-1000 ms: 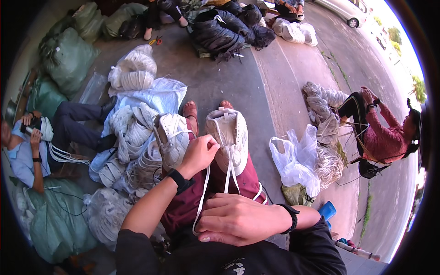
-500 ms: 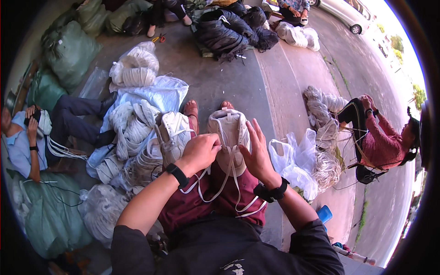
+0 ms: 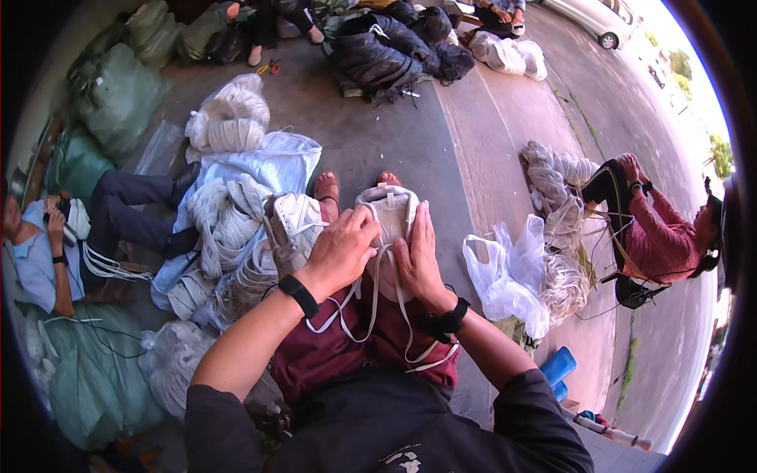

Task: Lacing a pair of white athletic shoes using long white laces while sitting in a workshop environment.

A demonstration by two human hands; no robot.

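A white and beige sneaker (image 3: 386, 211) rests on my maroon-trousered lap, its opening facing away from me. Long pale shoelaces (image 3: 372, 317) hang from its front in loose loops over my thighs. My left hand (image 3: 341, 251) is closed at the shoe's left eyelet edge, its fingertips pinched by the lace; the fingers hide the exact grip. Along the right side lies my right hand (image 3: 419, 264), fingers stretched out and thumb near the lace. To the left of my left hand stands a second white sneaker (image 3: 296, 225) with a lace in it, partly covered by that hand.
Bundles of pale laces (image 3: 225, 213) lie on a light-blue sheet (image 3: 272, 158) to the left. Clear plastic bags (image 3: 509, 276) are on the right, near a seated person in a red top (image 3: 666, 236). Green sacks (image 3: 95, 370) and another seated person (image 3: 51, 244) are at the left.
My left hand has moved slightly up along the shoe's left edge. The right hand has turned and come in, from fingers spread beside the shoe to lying against its side.
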